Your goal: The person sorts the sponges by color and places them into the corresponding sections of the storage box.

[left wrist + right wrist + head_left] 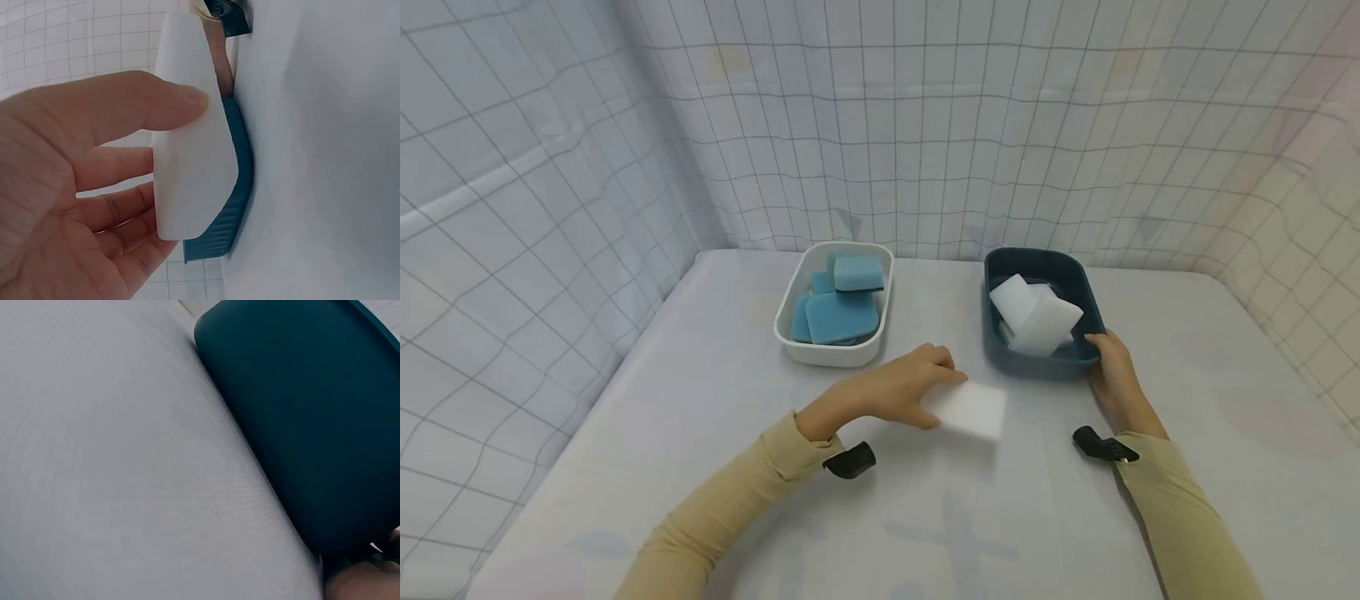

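Between thumb and fingers, my left hand (904,390) pinches a white sponge block (973,408) above the table, in front of the two bins. The left wrist view shows the thumb across the face of that white sponge (190,162) and the fingers behind it. My right hand (1116,375) holds the front right corner of a dark blue bin (1045,367), thumb at the rim. Several white sponges (1052,323) lie heaped inside this bin. In the right wrist view the bin's wall (300,412) fills the upper right, and only part of the hand shows.
To the left stands a white bin (831,357) with several blue sponges (842,317) piled in it. The white tabletop (700,392) is enclosed by grid-patterned curtains (925,125) at the back and sides. Black wrist devices (850,460) are worn at both sleeves.
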Motion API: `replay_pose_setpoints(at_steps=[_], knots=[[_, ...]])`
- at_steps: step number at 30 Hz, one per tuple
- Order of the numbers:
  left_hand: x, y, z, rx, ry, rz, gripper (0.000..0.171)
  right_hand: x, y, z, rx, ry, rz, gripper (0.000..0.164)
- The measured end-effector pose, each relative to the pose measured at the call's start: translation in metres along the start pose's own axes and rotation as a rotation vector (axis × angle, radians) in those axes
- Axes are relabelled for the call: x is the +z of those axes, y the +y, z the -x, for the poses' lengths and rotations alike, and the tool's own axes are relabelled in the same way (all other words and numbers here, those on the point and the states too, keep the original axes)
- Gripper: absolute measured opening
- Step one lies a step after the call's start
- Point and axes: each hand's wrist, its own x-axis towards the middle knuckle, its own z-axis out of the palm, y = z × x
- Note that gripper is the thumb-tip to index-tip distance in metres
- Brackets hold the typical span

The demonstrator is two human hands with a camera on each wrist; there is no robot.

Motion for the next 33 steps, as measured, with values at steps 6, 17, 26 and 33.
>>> replay_pose_setpoints(at_steps=[6,17,26,33], knots=[[-0.004,-0.002,-0.006,-0.016,0.021,0.018,0.057,0.004,-0.001,-0.001,0.012,0.019,0.017,0.061],[-0.013,-0.006,-0.031,0.008,0.104,-0.003,0.053,0.003,0.000,0.002,0.026,0.017,0.024,0.060],[-0.016,-0.010,-0.058,-0.005,0.107,0.002,0.054,0.001,0.000,0.002,0.023,0.001,0.048,0.061],[-0.018,-0.010,-0.080,0.006,0.115,-0.056,0.054,0.001,-0.003,0.002,0.050,0.015,0.032,0.061]])
